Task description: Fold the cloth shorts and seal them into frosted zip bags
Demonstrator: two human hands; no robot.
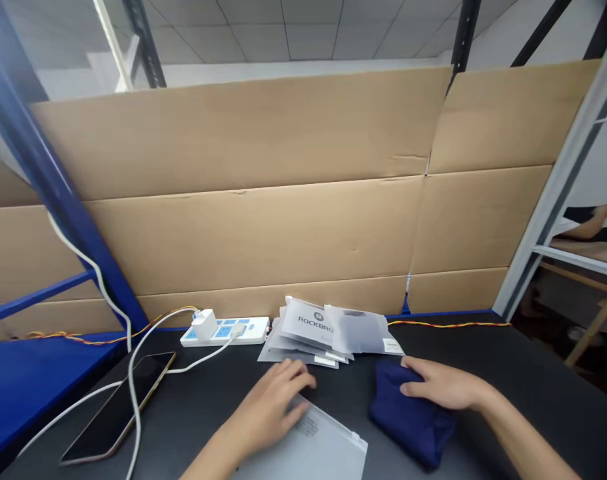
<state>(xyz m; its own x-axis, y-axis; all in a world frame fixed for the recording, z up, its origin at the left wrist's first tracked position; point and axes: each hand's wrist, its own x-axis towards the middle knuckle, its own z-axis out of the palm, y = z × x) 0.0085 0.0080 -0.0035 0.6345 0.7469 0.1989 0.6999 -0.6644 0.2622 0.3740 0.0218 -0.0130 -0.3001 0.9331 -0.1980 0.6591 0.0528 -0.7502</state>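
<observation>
My left hand [273, 407] rests over the upper left part of a translucent zip bag [318, 443] lying on the black table, its fingers apart and bent. My right hand [440, 385] is on a folded dark blue cloth [408, 413], with the thumb and fingers over its upper right part. The cloth lies to the right of the bag, a small gap between them. Behind both hands sits a stack of packed translucent bags [308, 327], one with printed lettering.
A white power strip [253, 330] with plugs stands at the back left. A phone [123, 407] lies at left under a white cable [133, 380]. Cardboard [263, 240] walls the back of the black table [503, 373]. Another person's arm [590, 225] shows at far right.
</observation>
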